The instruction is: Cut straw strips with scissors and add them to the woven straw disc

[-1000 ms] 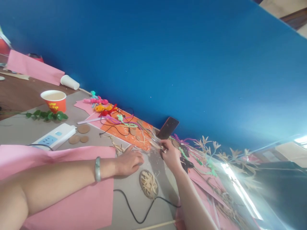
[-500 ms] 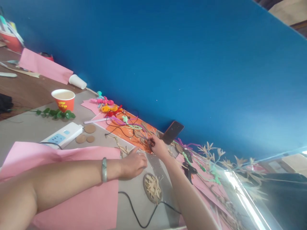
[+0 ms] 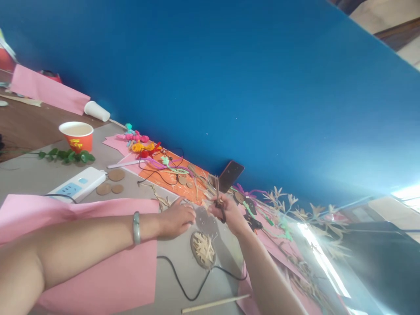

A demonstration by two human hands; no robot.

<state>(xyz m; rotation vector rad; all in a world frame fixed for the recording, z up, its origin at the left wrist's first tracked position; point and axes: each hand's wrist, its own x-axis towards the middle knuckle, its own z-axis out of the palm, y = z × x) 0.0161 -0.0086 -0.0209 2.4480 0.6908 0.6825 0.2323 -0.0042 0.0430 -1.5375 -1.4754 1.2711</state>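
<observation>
My right hand [image 3: 228,212] is closed round the handles of a pair of scissors [image 3: 217,189], whose blades point up and away. Pale scraps lie by its fingers. To the left, my left hand [image 3: 177,218] is low over the table, fingers curled and little finger apart; its fingertips are partly hidden, and anything in them cannot be made out. Just below sits an oval wood slice [image 3: 196,251] covered with short pale strips. Beyond both hands lies orange paper [image 3: 173,183] scattered with shavings.
A phone [image 3: 231,176] leans against the blue wall [image 3: 210,96]. Pink paper [image 3: 108,271] lies under my left arm, near a power strip [image 3: 78,183] and a paper cup [image 3: 78,140]. A black cable [image 3: 183,291] and a thin stick [image 3: 215,304] lie in front; dried sprigs [image 3: 292,205] stand right.
My right hand has drawn back from the orange paper towards me, and the scissors have turned from pointing left to pointing up. My left hand stays nearly in place. The view has shifted slightly.
</observation>
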